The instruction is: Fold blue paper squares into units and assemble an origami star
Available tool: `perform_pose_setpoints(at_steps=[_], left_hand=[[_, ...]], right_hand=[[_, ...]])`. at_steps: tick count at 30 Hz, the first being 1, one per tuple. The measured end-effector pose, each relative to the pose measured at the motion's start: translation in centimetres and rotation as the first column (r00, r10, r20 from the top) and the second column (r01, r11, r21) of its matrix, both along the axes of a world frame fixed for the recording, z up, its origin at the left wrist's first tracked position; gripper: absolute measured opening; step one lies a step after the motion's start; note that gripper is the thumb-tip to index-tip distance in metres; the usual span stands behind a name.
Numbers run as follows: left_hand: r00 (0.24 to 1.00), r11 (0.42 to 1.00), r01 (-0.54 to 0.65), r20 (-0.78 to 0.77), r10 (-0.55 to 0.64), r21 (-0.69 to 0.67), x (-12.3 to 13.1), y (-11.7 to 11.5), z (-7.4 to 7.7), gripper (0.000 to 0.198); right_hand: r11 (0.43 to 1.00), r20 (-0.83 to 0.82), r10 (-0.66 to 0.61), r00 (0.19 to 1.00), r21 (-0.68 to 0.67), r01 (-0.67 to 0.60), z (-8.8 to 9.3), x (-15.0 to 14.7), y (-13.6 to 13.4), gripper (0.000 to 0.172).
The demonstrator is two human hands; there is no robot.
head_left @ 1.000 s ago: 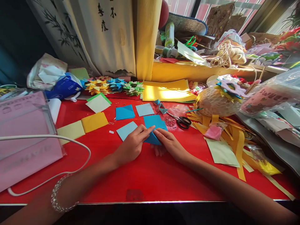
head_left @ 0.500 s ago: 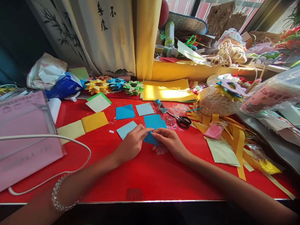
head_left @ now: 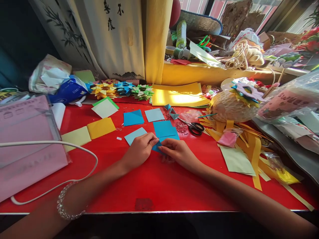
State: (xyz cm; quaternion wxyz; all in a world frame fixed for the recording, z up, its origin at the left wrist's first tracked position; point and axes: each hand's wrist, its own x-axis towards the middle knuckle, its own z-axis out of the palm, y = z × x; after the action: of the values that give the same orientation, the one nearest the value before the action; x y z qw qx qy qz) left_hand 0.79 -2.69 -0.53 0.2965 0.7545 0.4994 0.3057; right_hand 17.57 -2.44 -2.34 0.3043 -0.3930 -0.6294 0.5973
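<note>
Between my two hands is a small folded piece of blue paper (head_left: 157, 146), partly hidden by fingers. My left hand (head_left: 141, 147) pinches its left side, thumb against forefinger. On the right side my right hand (head_left: 178, 151) grips the same paper with thumb and fingers. Just beyond them lie blue paper squares (head_left: 164, 128). A light blue square (head_left: 134, 134) is beside my left hand, its near corner covered. Farther back are a stack of blue squares (head_left: 133, 118), a pale blue square (head_left: 154, 115) and small folded paper pieces (head_left: 171, 112).
Black-handled scissors (head_left: 195, 128) lie right of the squares. Yellow paper strips (head_left: 255, 156) and a pale green sheet (head_left: 236, 160) are at the right. A white cable (head_left: 93, 159) and pink folder (head_left: 30, 146) occupy the left. Folded paper stars (head_left: 124, 88) line the back.
Both hands have shifted slightly, and the fingertips have moved apart a little. The blue paper between them is tilted differently, with more of the square behind it showing.
</note>
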Motion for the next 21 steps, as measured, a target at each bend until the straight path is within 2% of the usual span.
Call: perform_pose_setpoints(at_steps=[3, 7, 11, 14, 16, 19, 21], left_hand=[[0.999, 0.999, 0.032, 0.012, -0.031, -0.022, 0.1, -0.1, 0.2, 0.024], [0.999, 0.997, 0.001, 0.033, 0.002, -0.072, 0.0, -0.1, 0.2, 0.026], [0.985, 0.982, 0.0, 0.167, 0.032, -0.19, -0.2, 0.2, -0.2, 0.022], [0.961, 0.958, 0.032, 0.272, 0.048, -0.284, -0.4, 0.4, -0.4, 0.023], [0.955, 0.95, 0.032, 0.289, 0.062, -0.311, -0.4, 0.4, -0.4, 0.025], [0.958, 0.949, 0.035, 0.282, 0.058, -0.313, -0.4, 0.4, -0.6, 0.026], [0.961, 0.961, 0.024, 0.272, 0.054, -0.276, -0.5, 0.5, -0.7, 0.025]], right_hand=[[0.999, 0.009, 0.028, 1.0, 0.038, -0.028, -0.3, 0.1, 0.1, 0.026], [0.999, 0.001, 0.035, 0.999, 0.028, -0.035, -0.4, 0.2, 0.3, 0.026], [0.998, -0.014, -0.063, 0.998, -0.004, 0.063, -0.3, 0.2, 0.3, 0.028], [0.99, 0.012, -0.122, 0.992, 0.07, 0.121, -0.2, 0.2, 0.3, 0.026], [0.978, 0.065, -0.141, 0.988, 0.164, 0.129, -0.2, 0.4, 0.4, 0.025], [0.943, 0.144, -0.193, 0.971, 0.302, 0.143, -0.2, 0.8, 0.9, 0.025], [0.94, 0.133, -0.219, 0.967, 0.294, 0.172, -0.4, 1.1, 1.4, 0.026]])
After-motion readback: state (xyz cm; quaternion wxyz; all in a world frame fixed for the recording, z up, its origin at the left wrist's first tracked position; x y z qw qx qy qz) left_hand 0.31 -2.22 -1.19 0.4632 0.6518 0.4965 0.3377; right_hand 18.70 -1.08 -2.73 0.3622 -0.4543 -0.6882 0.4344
